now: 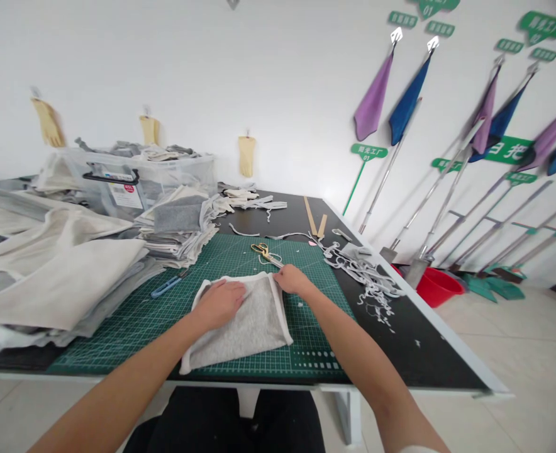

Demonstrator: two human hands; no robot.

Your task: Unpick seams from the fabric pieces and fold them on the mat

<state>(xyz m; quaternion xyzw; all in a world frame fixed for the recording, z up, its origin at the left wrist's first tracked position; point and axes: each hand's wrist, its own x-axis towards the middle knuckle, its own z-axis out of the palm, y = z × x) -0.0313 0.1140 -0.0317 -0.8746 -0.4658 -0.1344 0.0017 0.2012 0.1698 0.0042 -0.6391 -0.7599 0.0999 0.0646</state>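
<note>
A grey piece of fabric [250, 327] with pale edges lies on the green cutting mat [318, 302] in front of me. My left hand [221, 303] rests flat on its upper left part, fingers stretched out. At its upper right corner, my right hand [290, 280] has its fingers closed on the pale edge. Just beyond that hand lie gold-handled scissors [260, 249], their blades pointing towards my fingers and partly hidden by them. A blue utility knife [167, 285] lies on the mat to the left.
Stacked fabric pieces [178, 236] and a large fabric pile [70, 264] cover the left side, before a clear plastic bin [165, 173]. Fabric scraps [363, 270] lie right of the mat. Two wooden strips [310, 217] are behind it. A red bucket [441, 286] stands on the floor.
</note>
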